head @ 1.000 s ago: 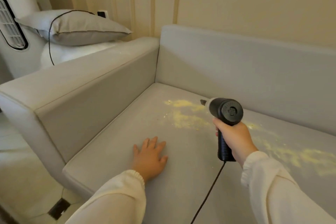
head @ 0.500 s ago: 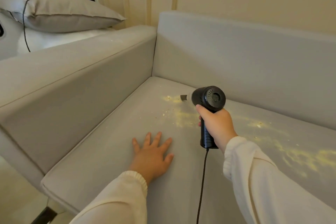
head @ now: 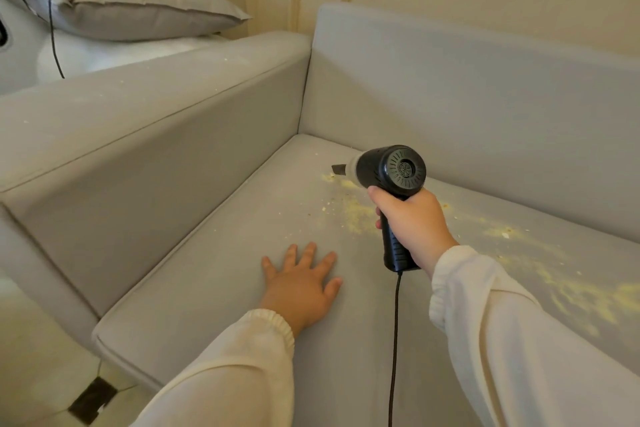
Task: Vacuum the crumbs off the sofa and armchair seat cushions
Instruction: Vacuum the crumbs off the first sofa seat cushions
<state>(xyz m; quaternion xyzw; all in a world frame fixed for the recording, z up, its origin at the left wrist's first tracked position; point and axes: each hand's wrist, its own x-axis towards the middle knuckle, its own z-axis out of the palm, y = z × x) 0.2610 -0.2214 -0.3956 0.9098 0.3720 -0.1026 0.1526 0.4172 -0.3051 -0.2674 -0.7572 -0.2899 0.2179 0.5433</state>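
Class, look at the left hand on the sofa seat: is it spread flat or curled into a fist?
Spread flat. The left hand rests palm down on the seat cushion, fingers straight and apart, holding nothing.

The right hand (head: 414, 222) covers the middle of the vacuum (head: 391, 173) handle. Its cord (head: 394, 350) runs off the bottom edge. The crumbs (head: 571, 284) and the sofa (head: 485, 97) are cut by the right edge. The pillow (head: 114, 0) is cropped at the top left. Both sleeves leave the frame at the bottom.
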